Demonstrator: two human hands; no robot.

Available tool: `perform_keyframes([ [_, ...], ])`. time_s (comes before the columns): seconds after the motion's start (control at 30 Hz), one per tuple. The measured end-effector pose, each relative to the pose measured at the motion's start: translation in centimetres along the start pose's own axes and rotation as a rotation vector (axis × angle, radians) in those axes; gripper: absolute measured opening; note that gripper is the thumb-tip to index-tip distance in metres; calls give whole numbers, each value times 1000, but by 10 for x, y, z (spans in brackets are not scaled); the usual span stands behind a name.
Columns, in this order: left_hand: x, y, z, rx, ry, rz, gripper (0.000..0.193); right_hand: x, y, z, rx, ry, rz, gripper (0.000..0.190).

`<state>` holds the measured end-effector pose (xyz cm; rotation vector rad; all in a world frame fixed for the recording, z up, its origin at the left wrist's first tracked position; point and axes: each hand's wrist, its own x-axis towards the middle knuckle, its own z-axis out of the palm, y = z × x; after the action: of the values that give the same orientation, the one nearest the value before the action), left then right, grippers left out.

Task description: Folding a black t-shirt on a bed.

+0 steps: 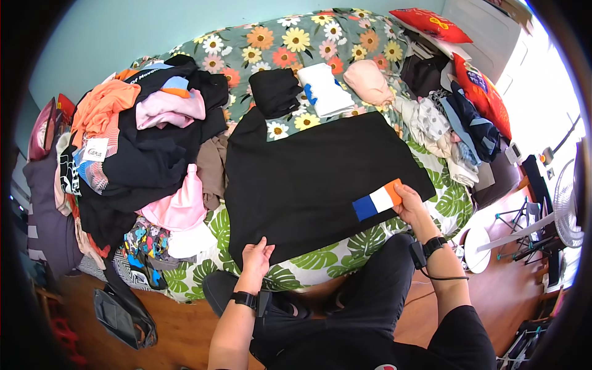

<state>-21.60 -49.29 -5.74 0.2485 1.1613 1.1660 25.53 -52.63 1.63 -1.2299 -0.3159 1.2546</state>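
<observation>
A black garment [314,166] is spread before me over the bed's leaf-print cloth [319,254]. Near its right end it carries a blue, white and orange patch [379,201]. My right hand [410,203] grips the fabric at the orange end of that patch. At the garment's near left edge lies my left hand [257,256], touching the cloth; whether its fingers pinch the hem cannot be told. Beyond the garment sit a folded black garment [274,92], a folded white garment with blue marks [325,90] and a folded peach garment [368,82].
At left is a heap of clothes, including an orange garment [104,104] and a pink garment [178,203]. More clothes [430,120] and red cushions [483,97] lie at right. A white fan [569,203] stands on the right; a black bag [125,317] is on the wooden floor.
</observation>
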Motion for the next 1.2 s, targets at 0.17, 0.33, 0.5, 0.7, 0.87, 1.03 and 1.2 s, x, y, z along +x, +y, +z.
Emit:
perform_keyframes([
  [0.17, -12, -10, -13, 12, 15, 82, 30, -3, -6, 9, -125, -9, -260, 16],
  [0.33, -38, 16, -4, 562, -13, -70, 23, 12, 2, -17, -667, 207, -330, 11],
  [0.5, -71, 51, 23, 1500, -90, 729, 34, 11, -3, -4, -949, 355, -344, 31],
  [0.7, 6, 5, 76, 1415, -105, 1231, 39, 8, -6, 13, -1130, 390, -482, 33],
  [0.87, 31, -18, 86, 1427, 8, 889, 30, 0, -13, 5, -1123, 360, -508, 31],
  [1.03, 25, -23, 90, 1439, 40, 901, 29, 5, -12, 3, -1407, 436, -494, 31],
  [1.2, 17, -19, 87, 1388, 119, 1393, 12, 0, -20, 12, -1499, 463, -406, 25],
])
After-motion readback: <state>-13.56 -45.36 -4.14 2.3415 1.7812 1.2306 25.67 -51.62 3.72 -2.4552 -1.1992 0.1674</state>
